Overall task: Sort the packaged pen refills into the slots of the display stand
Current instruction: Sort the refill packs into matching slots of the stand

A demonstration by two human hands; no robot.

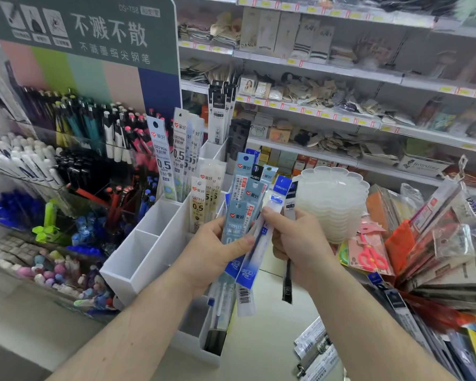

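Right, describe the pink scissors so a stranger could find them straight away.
Start from the stack of clear scalloped trays right of the white display stand. Just below it, beside the right hand, lies a clear packet holding the scissors. Their bright pink handles stand out from the orange and red packets alongside.

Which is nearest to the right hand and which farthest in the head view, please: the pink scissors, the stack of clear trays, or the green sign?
1. Pink scissors, just right of the right hand.
2. Stack of clear trays, above and behind it.
3. Green sign, far upper left.
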